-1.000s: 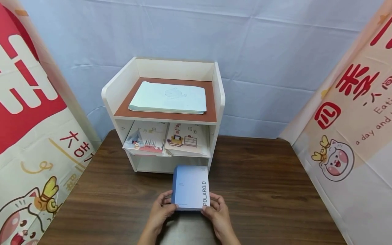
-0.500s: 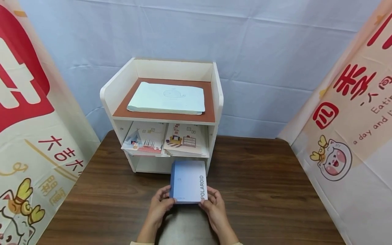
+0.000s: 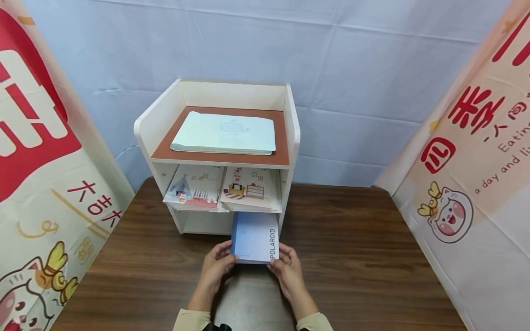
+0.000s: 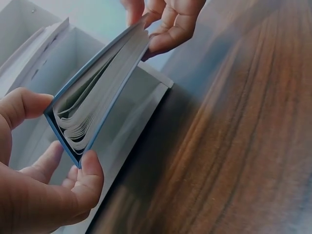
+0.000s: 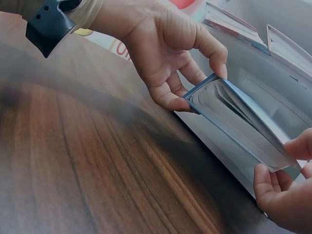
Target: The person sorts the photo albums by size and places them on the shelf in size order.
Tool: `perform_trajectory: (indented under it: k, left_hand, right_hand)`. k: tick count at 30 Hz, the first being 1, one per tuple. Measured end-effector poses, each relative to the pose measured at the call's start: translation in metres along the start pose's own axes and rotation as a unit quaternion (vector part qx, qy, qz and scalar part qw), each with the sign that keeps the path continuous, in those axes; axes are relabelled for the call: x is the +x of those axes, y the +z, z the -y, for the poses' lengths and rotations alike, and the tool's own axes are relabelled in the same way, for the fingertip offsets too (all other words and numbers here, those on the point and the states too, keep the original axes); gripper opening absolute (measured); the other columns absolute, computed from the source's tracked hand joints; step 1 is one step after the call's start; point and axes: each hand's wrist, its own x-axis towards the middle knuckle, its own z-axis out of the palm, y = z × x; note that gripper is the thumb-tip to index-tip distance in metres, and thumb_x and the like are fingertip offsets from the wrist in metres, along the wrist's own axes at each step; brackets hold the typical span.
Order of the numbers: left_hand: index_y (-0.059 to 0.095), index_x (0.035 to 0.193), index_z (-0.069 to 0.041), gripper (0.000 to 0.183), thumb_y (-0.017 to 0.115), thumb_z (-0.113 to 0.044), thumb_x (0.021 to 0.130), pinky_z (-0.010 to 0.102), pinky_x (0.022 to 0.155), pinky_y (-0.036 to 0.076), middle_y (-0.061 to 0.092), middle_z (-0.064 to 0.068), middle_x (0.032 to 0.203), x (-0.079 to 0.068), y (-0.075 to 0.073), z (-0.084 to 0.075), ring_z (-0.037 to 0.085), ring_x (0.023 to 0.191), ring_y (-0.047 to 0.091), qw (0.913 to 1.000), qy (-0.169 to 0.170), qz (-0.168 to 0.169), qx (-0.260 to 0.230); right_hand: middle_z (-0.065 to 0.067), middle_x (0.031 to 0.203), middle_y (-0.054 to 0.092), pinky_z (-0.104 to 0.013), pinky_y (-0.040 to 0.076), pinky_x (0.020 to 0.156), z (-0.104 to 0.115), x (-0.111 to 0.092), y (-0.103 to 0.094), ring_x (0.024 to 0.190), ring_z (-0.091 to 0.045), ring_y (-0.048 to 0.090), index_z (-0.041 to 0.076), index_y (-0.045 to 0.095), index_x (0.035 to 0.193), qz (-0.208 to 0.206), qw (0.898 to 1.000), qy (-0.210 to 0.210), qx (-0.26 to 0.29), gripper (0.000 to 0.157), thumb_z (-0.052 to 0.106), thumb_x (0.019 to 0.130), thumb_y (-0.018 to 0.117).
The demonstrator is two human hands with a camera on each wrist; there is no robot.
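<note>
A blue photo album (image 3: 255, 236) marked POLAROID lies flat between both hands in the head view. Its far end is inside the lowest compartment (image 3: 207, 223) of a white shelf unit, on the right side. My left hand (image 3: 216, 267) pinches the near left corner, thumb on top and fingers beneath. At the near right corner, the right hand (image 3: 288, 271) grips it the same way. The left wrist view shows the album's page edges (image 4: 92, 107) fanned between the covers. In the right wrist view, the album (image 5: 239, 122) is held above the tabletop at the compartment's mouth.
The white shelf unit (image 3: 292, 133) stands on a brown wooden table (image 3: 348, 257). A pad with a whale drawing (image 3: 223, 133) lies on its top. Two illustrated books, a left one (image 3: 196, 186) and a right one (image 3: 250, 186), fill the middle shelf. Printed cloths hang at both sides.
Both hands have moved forward with the album, away from the body. Its far end has gone from the front of the lowest compartment to inside it, under the middle shelf.
</note>
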Motion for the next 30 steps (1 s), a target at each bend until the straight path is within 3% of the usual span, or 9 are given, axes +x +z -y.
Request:
perform_trajectory:
  k: [7, 15, 23, 30]
  left_hand:
    - [0.054, 0.122, 0.005, 0.050, 0.066, 0.003, 0.074, 0.024, 0.057, 0.045, 0.048, 0.014, 0.100, 0.010, 0.003, -0.003, 0.012, 0.069, 0.053, 0.9999, 0.004, -0.010, 0.000]
    - [0.053, 0.122, 0.006, 0.048, 0.065, 0.000, 0.077, 0.030, 0.067, 0.048, 0.047, 0.016, 0.103, 0.016, 0.006, -0.007, 0.015, 0.076, 0.053, 0.9999, 0.007, -0.005, 0.009]
    - [0.052, 0.123, 0.008, 0.049, 0.064, 0.000, 0.077, 0.033, 0.067, 0.048, 0.046, 0.021, 0.110, 0.031, 0.007, -0.006, 0.015, 0.076, 0.051, 0.9999, 0.000, -0.008, 0.007]
    - [0.051, 0.124, 0.009, 0.049, 0.063, 0.001, 0.077, 0.035, 0.072, 0.049, 0.050, 0.016, 0.106, 0.040, 0.008, -0.004, 0.014, 0.080, 0.052, 0.9998, -0.008, -0.012, -0.012]
  right_hand:
    - [-0.015, 0.102, 0.054, -0.029, 0.050, 0.072, 0.001, 0.010, 0.000, 0.078, -0.017, 0.057, -0.008, 0.030, 0.127, -0.006, 0.999, 0.009, 0.032, 0.053, -0.017, 0.079, 0.051]
    - [-0.012, 0.097, 0.055, -0.028, 0.050, 0.068, 0.002, 0.019, 0.001, 0.074, -0.017, 0.056, -0.007, 0.035, 0.122, -0.020, 0.998, 0.006, 0.053, 0.049, -0.017, 0.077, 0.050]
    - [-0.015, 0.100, 0.054, -0.027, 0.050, 0.068, 0.003, 0.029, 0.005, 0.074, -0.017, 0.056, -0.009, 0.033, 0.124, -0.022, 0.998, 0.002, 0.060, 0.050, -0.017, 0.078, 0.051]
    - [-0.015, 0.098, 0.054, -0.027, 0.051, 0.066, 0.000, 0.039, 0.007, 0.073, -0.018, 0.056, -0.008, 0.036, 0.123, -0.042, 0.997, 0.003, 0.067, 0.049, -0.018, 0.077, 0.050]
